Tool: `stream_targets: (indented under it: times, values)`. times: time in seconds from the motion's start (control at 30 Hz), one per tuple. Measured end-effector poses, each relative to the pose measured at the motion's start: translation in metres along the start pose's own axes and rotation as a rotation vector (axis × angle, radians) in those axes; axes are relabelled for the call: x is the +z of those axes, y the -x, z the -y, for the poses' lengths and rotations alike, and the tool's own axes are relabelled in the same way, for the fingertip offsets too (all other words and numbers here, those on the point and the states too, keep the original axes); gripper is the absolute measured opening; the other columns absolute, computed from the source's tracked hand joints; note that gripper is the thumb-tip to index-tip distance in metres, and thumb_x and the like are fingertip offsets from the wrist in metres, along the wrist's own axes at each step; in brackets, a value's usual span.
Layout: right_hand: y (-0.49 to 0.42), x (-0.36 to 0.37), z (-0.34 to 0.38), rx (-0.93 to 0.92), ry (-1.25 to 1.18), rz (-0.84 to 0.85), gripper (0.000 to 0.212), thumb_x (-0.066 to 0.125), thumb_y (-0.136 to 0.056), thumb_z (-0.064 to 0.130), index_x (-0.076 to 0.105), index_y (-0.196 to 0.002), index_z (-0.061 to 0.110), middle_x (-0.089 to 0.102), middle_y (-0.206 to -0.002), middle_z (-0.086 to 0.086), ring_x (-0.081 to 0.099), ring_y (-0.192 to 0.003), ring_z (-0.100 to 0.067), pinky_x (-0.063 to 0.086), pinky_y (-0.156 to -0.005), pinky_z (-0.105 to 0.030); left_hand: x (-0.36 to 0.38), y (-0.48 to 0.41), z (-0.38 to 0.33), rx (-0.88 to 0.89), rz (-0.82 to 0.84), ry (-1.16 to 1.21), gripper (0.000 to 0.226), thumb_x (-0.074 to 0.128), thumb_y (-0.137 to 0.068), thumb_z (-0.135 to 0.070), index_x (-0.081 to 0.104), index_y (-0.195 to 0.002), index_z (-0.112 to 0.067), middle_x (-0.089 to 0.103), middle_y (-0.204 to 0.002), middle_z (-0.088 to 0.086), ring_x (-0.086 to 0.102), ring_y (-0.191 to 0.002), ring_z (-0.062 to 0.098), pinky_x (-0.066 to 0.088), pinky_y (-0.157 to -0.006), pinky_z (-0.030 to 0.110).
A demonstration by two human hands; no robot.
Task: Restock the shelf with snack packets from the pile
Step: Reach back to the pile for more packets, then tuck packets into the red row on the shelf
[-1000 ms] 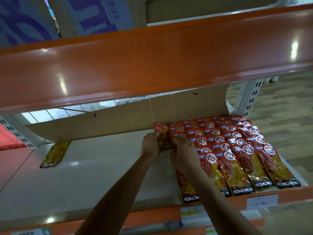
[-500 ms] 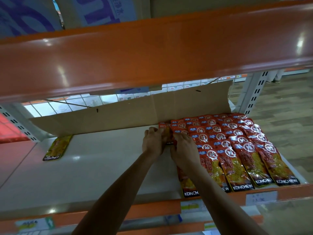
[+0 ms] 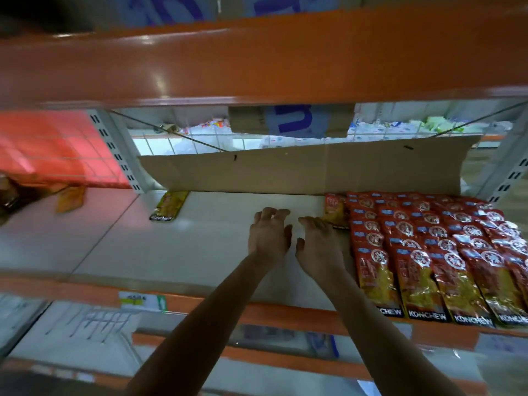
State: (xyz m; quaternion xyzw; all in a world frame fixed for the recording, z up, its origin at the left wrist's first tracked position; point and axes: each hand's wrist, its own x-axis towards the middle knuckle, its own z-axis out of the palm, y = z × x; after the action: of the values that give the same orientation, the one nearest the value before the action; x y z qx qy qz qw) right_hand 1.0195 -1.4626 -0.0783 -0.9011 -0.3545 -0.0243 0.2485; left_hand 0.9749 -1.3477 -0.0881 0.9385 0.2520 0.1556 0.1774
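Rows of red and yellow KONCHEW snack packets [image 3: 434, 247] overlap on the right half of the white shelf board [image 3: 171, 247]. One packet [image 3: 335, 209] lies at the back left corner of those rows. My right hand [image 3: 318, 242] hovers just left of it, fingers relaxed and holding nothing. My left hand [image 3: 268, 232] is beside it over the bare board, fingers loosely curled, also holding nothing. A lone packet [image 3: 168, 205] lies far back on the left.
A brown cardboard sheet [image 3: 300, 170] stands along the back of the shelf. The orange shelf beam [image 3: 257, 58] hangs overhead. An orange front rail [image 3: 285, 311] carries a price tag [image 3: 143, 300]. Grey slotted uprights [image 3: 114, 150] stand at the sides.
Both hands have let go of the packet at the back left of the rows and drawn back towards me. The view has swung left and down.
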Motion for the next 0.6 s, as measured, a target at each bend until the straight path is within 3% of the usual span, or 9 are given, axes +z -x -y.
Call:
stream_targets:
  times: [0.6]
  values:
    - [0.030,0.127,0.281,-0.155,-0.135,0.088,0.047,0.055,-0.091,0.019,0.047,-0.136,0.012,0.050,-0.140,-0.006,0.042,-0.130,-0.022,0.029,-0.110,-0.031,-0.165,0.103,0.261,-0.279,-0.169,-0.075,0.040,0.049,-0.096,-0.038,0.053,-0.133,-0.021,0.056,-0.132,0.008,0.048,-0.120,0.029,0.042,-0.096,0.039]
